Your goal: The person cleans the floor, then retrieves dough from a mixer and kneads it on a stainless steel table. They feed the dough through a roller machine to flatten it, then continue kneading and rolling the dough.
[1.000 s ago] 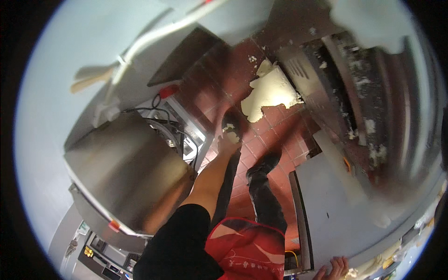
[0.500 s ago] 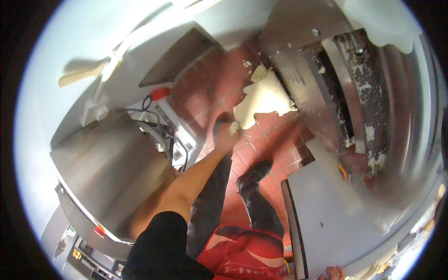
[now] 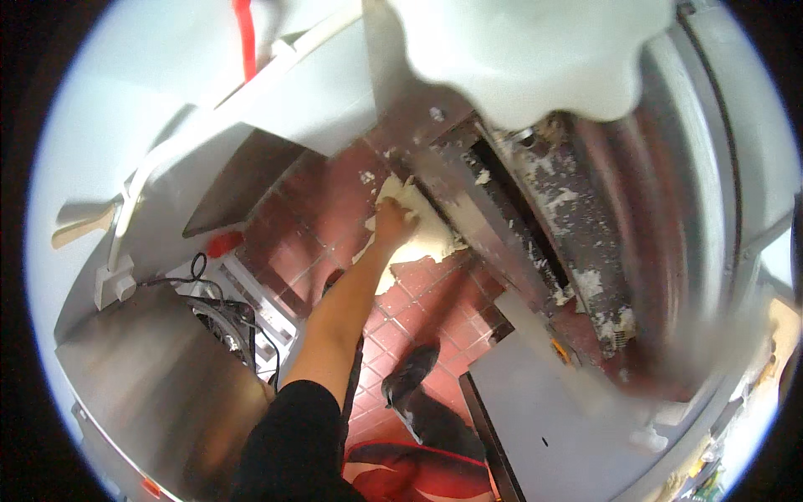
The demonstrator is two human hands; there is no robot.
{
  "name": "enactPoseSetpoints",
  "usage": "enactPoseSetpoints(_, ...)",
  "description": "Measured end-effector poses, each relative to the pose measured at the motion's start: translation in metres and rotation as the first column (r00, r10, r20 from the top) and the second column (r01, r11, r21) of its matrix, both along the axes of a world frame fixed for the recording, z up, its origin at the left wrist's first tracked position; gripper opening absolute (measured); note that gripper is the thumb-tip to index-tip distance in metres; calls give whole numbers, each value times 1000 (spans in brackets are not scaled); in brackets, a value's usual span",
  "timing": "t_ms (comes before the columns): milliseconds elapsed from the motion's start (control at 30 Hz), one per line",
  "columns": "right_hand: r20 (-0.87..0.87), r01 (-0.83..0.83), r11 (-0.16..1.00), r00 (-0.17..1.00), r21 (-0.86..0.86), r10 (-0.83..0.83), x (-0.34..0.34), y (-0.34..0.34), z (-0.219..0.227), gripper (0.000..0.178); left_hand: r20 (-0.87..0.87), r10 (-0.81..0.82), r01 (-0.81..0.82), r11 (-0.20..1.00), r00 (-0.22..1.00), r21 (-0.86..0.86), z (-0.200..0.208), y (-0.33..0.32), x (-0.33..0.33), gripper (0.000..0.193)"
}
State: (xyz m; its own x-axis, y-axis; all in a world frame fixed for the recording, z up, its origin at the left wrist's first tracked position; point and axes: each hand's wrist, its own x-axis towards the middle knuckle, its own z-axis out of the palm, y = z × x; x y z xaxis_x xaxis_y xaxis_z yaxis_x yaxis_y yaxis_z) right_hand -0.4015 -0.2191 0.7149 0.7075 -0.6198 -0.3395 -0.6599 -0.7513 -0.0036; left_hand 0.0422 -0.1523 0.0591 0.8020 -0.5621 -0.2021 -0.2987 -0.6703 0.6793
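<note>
A torn-edged sheet of pale dough (image 3: 431, 237) lies over the red-tiled floor, against the foot of a metal machine. My left hand (image 3: 393, 222) reaches down from a black sleeve onto the far left part of this sheet. Its fingers are curled and closed on the dough; the fingertips are partly hidden. My right hand is out of view. Small dough crumbs (image 3: 367, 177) are scattered just beyond the sheet.
The metal machine (image 3: 552, 192) at the right is crusted with dough scraps. A grey panel (image 3: 560, 418) stands at lower right. On the left are a steel housing (image 3: 159, 376), black cables (image 3: 266, 339) and a wooden handle (image 3: 82, 228). A white scalloped shape (image 3: 535, 58) overhangs the top.
My left hand has moved from the sheet's near edge, where it held a bit of dough, farther onto the sheet. My right hand has left the view, which has shifted.
</note>
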Motion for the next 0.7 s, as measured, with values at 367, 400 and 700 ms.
enactPoseSetpoints(367,26,38,999,999,-37,-37,8,6,-3,27,-5,-228,227,969,974,95,16,-6,-12,42)
enactPoseSetpoints(400,36,48,998,998,-46,-46,8,6,-3,27,-80,-153,156,987,985,27,9,-3,-8,43)
enactPoseSetpoints(700,3,41,998,999,42,-41,12,4,10,30,-135,-190,207,971,972,123,82,35,-48,38)
